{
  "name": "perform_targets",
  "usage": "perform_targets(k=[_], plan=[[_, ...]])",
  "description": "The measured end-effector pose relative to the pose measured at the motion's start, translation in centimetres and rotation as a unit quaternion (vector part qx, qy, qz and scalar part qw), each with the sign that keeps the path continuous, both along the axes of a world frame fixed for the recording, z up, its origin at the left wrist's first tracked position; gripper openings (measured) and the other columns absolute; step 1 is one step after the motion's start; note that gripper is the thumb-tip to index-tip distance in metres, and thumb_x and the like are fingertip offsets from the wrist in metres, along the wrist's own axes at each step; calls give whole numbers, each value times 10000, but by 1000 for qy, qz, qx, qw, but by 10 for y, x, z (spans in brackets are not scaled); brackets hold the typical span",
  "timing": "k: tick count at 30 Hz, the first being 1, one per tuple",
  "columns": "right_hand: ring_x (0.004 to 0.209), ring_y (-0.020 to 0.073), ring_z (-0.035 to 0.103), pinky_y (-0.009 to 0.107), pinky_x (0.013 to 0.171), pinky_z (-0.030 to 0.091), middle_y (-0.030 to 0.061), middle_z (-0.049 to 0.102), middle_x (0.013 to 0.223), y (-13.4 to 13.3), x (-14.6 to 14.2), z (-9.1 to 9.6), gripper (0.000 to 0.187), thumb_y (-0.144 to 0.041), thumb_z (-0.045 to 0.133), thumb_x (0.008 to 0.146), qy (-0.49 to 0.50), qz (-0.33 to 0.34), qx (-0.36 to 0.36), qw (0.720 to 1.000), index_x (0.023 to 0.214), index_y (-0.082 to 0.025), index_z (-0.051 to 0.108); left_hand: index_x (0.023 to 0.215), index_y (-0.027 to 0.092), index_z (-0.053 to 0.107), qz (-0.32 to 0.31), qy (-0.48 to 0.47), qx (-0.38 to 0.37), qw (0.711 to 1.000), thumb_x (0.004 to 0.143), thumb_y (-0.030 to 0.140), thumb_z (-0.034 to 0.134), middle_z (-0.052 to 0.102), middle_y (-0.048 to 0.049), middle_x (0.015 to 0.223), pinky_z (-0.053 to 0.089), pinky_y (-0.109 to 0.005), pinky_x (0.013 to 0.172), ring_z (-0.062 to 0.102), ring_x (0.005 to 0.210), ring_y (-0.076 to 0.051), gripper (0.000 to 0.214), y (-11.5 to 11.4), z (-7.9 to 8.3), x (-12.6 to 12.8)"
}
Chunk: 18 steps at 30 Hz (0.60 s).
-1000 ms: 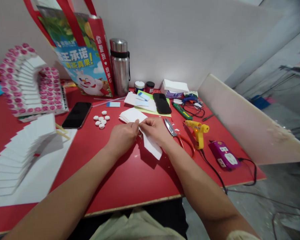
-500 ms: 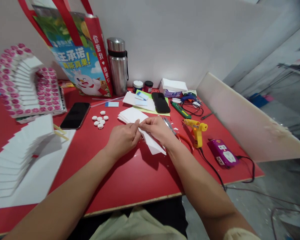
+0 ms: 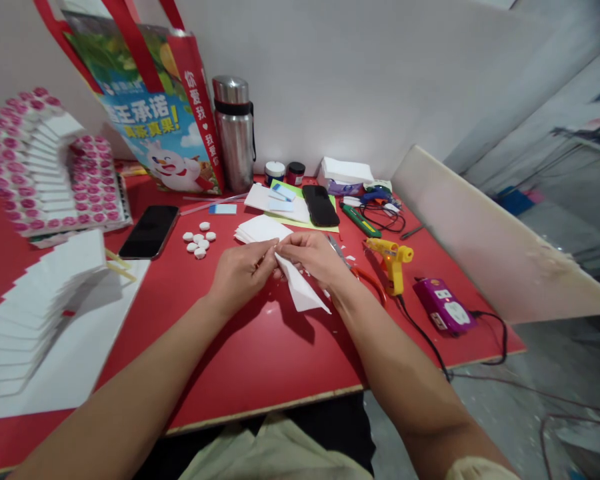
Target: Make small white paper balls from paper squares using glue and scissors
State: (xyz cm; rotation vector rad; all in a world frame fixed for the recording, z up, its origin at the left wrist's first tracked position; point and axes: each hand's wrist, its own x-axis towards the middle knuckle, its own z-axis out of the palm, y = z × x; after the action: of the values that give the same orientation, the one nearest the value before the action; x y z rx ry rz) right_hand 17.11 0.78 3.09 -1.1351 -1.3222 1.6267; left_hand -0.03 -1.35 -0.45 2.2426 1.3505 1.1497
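Note:
Both hands meet over the middle of the red table. My left hand (image 3: pixel 243 270) is closed, its thumb and index finger pinching the near end of a white paper strip (image 3: pixel 303 290). Against it, my right hand (image 3: pixel 313 257) pinches the same paper, which hangs down and to the right in a folded flap. Just behind the fingers lies a stack of white paper pieces (image 3: pixel 260 229), partly covered by my hands. A group of small white rolled discs (image 3: pixel 200 240) sits to the left. Partly hidden by my right wrist are orange-handled scissors (image 3: pixel 373 283).
A yellow glue gun (image 3: pixel 393 260) and purple power socket (image 3: pixel 445 307) stand at right, with cables running off the edge. Left are a phone (image 3: pixel 150 231) and a fanned white paper structure (image 3: pixel 45 300). Behind stand a steel flask (image 3: pixel 235 137) and a printed bag (image 3: pixel 155 127).
My fingers have shifted slightly on the paper, and the hanging flap has turned and narrowed a little. My left hand has tilted slightly. The other things stay in place.

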Motion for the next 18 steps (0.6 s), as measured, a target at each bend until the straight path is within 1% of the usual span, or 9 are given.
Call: perform_targets(k=[2, 5, 8, 10, 13, 15, 18], plan=[[484, 118, 639, 170, 414, 364, -55, 540, 473, -1, -1, 0, 213, -301, 774, 735, 7, 1, 10, 1000, 661, -164, 630, 1114, 174, 805, 1, -39, -15, 999, 1033, 338, 481, 796, -57, 836, 473, -280, 697, 718, 757, -193, 373, 0, 1, 0], [568, 156, 705, 191, 483, 460, -35, 594, 520, -2, -2, 0, 254, -363, 798, 743, 24, 1, 23, 999, 710, -166, 640, 1191, 151, 785, -2, -82, -26, 996, 1027, 340, 501, 811, -69, 908, 500, -282, 730, 731, 792, -198, 378, 1, 2, 0], [573, 149, 687, 242, 557, 528, 11, 690, 619, -3, -3, -2, 251, -397, 763, 789, 19, 4, 45, 999, 787, -164, 670, 1229, 132, 770, -3, -94, -18, 995, 1027, 339, 507, 817, -84, 957, 516, -290, 751, 743, 818, -203, 391, 2, 1, 0], [573, 145, 667, 255, 564, 524, 24, 712, 658, -4, -3, -4, 240, -400, 733, 818, -13, 0, 76, 997, 794, -170, 669, 1220, 130, 775, -4, -90, -10, 996, 1024, 330, 513, 819, -92, 986, 523, -297, 759, 751, 835, -209, 384, 4, -1, -1], [572, 145, 641, 260, 557, 489, 17, 691, 647, -3, -3, -7, 210, -367, 666, 874, -73, -8, 125, 989, 781, -180, 656, 1205, 131, 782, -7, -92, -6, 996, 1016, 318, 524, 814, -104, 1067, 541, -309, 801, 763, 877, -220, 371, 5, -3, -2], [557, 140, 612, 262, 554, 460, 11, 668, 627, -2, -3, -9, 211, -343, 623, 906, -104, -2, 147, 984, 777, -179, 657, 1210, 132, 779, -11, -98, -13, 995, 1013, 323, 528, 807, -109, 1117, 548, -317, 829, 767, 927, -232, 372, 7, -5, -3], [572, 138, 582, 267, 573, 437, 7, 649, 628, 0, 0, -11, 224, -329, 598, 931, -144, 8, 169, 975, 780, -176, 664, 1223, 143, 773, -16, -89, -20, 996, 1012, 334, 530, 806, -103, 1121, 547, -324, 829, 768, 958, -242, 374, 7, -7, -3]])
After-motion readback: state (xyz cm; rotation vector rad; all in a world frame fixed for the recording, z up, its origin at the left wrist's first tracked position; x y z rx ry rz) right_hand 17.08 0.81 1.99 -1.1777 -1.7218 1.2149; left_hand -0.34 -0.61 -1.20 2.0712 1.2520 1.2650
